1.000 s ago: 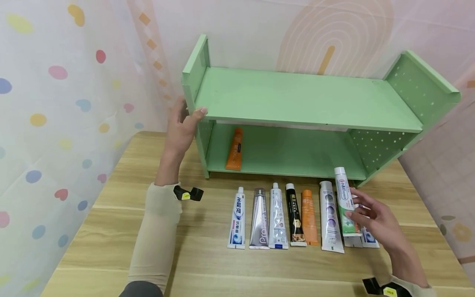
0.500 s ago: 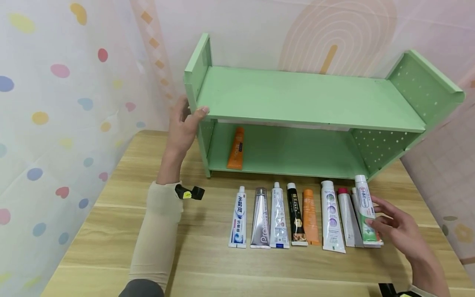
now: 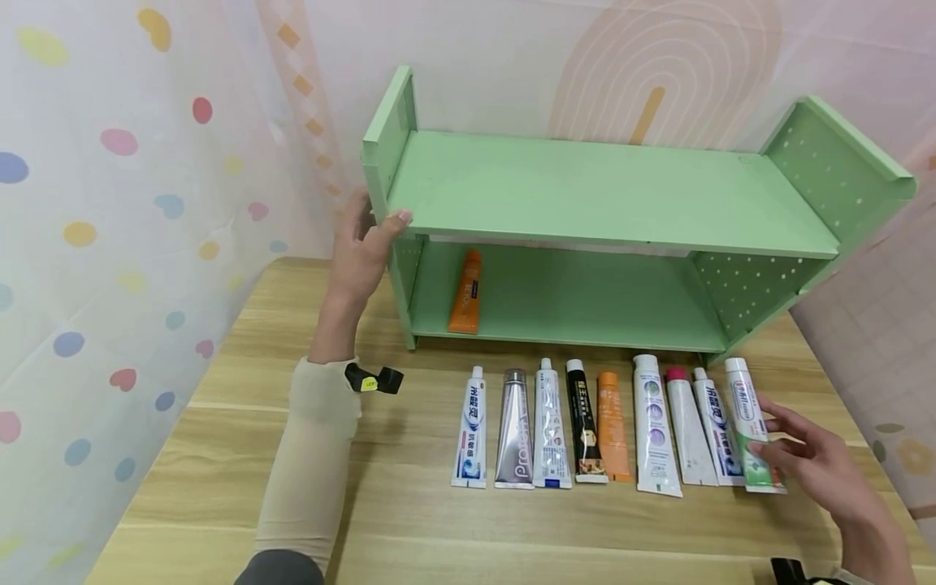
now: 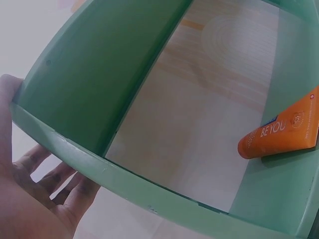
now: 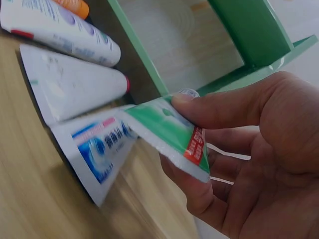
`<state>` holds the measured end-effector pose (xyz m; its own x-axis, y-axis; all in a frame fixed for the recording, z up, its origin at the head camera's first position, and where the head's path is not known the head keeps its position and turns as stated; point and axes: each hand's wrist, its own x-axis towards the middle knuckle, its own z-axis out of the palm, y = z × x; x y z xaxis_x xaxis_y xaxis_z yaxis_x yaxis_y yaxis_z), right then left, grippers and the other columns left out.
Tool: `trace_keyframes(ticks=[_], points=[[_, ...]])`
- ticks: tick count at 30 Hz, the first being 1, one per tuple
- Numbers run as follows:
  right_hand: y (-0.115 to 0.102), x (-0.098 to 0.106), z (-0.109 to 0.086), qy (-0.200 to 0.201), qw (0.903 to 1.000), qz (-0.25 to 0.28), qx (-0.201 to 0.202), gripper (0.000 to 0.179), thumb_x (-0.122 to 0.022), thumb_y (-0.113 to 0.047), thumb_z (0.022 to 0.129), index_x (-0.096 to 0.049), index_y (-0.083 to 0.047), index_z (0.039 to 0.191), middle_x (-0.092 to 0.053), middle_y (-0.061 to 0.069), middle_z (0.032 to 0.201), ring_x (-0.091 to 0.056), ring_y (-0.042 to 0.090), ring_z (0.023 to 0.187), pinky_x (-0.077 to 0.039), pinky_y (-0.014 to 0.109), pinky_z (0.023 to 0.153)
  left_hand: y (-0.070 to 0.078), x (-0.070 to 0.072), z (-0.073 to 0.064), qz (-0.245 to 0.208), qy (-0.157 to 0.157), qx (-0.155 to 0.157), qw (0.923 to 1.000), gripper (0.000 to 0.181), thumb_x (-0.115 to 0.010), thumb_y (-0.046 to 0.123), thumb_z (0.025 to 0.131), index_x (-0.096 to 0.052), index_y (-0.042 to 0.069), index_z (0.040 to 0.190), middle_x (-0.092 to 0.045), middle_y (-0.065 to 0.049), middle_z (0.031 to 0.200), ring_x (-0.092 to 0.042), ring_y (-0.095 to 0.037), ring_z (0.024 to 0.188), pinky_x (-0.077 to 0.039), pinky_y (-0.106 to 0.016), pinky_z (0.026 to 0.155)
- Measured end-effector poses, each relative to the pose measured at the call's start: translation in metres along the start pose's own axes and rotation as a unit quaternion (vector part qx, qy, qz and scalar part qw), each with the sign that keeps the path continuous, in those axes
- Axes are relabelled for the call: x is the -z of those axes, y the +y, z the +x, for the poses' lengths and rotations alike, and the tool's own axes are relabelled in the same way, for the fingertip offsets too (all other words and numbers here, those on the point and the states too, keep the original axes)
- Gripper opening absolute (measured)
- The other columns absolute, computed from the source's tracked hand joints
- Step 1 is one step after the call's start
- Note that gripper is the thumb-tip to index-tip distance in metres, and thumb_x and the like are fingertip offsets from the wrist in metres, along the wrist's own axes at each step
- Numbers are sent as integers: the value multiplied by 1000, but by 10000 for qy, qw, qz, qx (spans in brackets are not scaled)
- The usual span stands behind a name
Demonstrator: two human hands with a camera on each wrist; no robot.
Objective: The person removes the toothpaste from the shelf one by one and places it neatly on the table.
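My right hand (image 3: pixel 819 463) pinches a white-and-green toothpaste tube (image 3: pixel 747 414) between thumb and fingers, at the right end of a row of tubes. In the right wrist view its crimped end (image 5: pixel 174 157) faces the camera, just beside a white-and-blue toothpaste tube (image 5: pixel 102 147). My left hand (image 3: pixel 358 264) grips the left side panel of a green shelf (image 3: pixel 607 195), thumb over the front edge and fingers on the outer side. On the shelf's lower board, near the left, lies an orange tube (image 3: pixel 465 292), lettered "BE YOU" in the left wrist view.
Along the row on the wooden table (image 3: pixel 409 520) lie a silver tube (image 3: pixel 515 431), a black tube (image 3: pixel 585 422), a small orange tube (image 3: pixel 613 426), a red-capped white tube (image 3: pixel 691 431) and several other white ones. Patterned cloth (image 3: pixel 483 65) hangs behind the shelf.
My right hand has carried the white-and-green tube right and toward me, from above the neighbouring tubes to the row's right end, uncovering them. My left hand has stayed on the shelf.
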<state>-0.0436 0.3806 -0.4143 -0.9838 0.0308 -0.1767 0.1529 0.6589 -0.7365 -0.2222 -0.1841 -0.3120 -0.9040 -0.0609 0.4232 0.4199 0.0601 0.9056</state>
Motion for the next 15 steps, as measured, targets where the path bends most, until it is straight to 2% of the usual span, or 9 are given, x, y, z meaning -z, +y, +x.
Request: trace_keyframes(ticks=[2, 9, 15], points=[[1, 2, 2, 14, 9998, -183, -61, 72, -69, -16, 98, -33, -3, 159, -56, -13, 108, -60, 1, 83, -53, 26, 64, 0, 0, 0, -12, 13, -8, 10000, 53, -67, 32, 93, -54, 20, 142, -57, -8, 139, -56, -23, 122, -47, -53, 102], [7, 2, 10, 99, 9977, -663, -93, 67, -67, -17, 99, -38, 3, 155, -61, 21, 118, -56, 6, 70, -50, 27, 58, -1, 1, 0, -63, 15, 4, 10000, 51, -68, 31, 93, -55, 19, 142, -59, -8, 137, -58, -24, 119, -50, -44, 97], [13, 2, 14, -34, 9966, -788, -222, 66, -68, -19, 99, -38, 7, 152, -58, 33, 124, -57, 2, 75, -52, 26, 60, -1, 2, 0, -58, -15, -7, 10000, 52, -67, 30, 93, -54, 18, 142, -58, -9, 138, -59, -24, 120, -49, -50, 100]])
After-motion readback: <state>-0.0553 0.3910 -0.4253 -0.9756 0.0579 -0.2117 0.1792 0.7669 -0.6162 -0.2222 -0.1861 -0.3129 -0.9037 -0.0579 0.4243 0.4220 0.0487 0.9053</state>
